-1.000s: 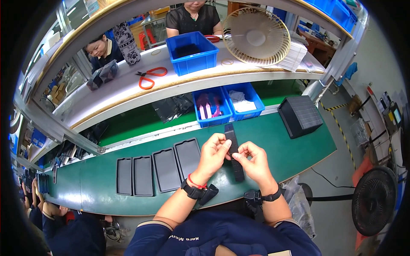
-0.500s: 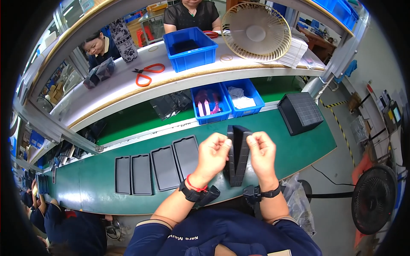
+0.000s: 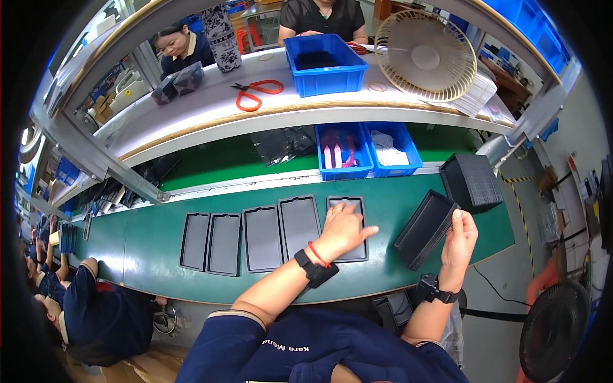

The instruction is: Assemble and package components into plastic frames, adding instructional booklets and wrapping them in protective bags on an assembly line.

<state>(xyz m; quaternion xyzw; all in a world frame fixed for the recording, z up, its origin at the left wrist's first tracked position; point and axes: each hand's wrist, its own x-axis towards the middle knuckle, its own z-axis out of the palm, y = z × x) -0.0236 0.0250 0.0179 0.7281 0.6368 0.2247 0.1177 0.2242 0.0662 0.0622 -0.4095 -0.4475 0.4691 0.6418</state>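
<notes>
My left hand (image 3: 343,231) lies over a shallow black plastic tray (image 3: 352,253) on the green table, its fingertips down on the tray and its thumb stretched out to the right. My right hand (image 3: 461,241) pinches the upper right corner of a small stack of black trays (image 3: 423,231), held tilted to the right of that tray. To the left of my left hand, several more trays, among them a wide tray (image 3: 262,239) and a narrow tray (image 3: 194,242), lie side by side in a row, hollow side up.
A taller stack of black trays (image 3: 474,184) lies at the table's far right. Blue bins (image 3: 345,173) stand under the shelf, beside black plastic bags (image 3: 281,145). The shelf holds red-handled scissors (image 3: 258,89), a blue bin (image 3: 329,80) and a fan (image 3: 426,56). Other people sit across and at left.
My hands have parted. One tray now lies at the right end of the row under my left hand, and my right hand has carried the stack to the right. The view has shifted.
</notes>
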